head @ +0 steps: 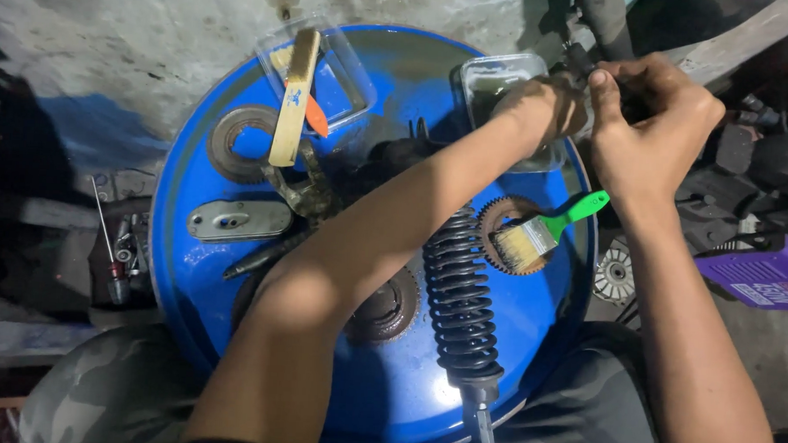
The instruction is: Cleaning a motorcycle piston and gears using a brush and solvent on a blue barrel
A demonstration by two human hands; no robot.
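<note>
A blue drum top [192,267] serves as the surface, crowded with worn parts. Across it lies a black coil spring shock absorber [458,294], its rod end pointing toward the person. Beside its upper end sits a rusty toothed gear [499,218] with a green-handled paintbrush [546,234] resting on it, bristles over the teeth. Farther left are a grey metal cover plate [237,219], a round friction disc [240,142] and a wooden-handled brush [294,96] propped across a clear plastic tub [351,80]. At the drum's far edge, above a second clear tub [495,76], the left hand [542,109] and right hand [650,126] meet, the fingers of both curled tight around a small dark part [583,62]; its exact shape cannot be made out.
</note>
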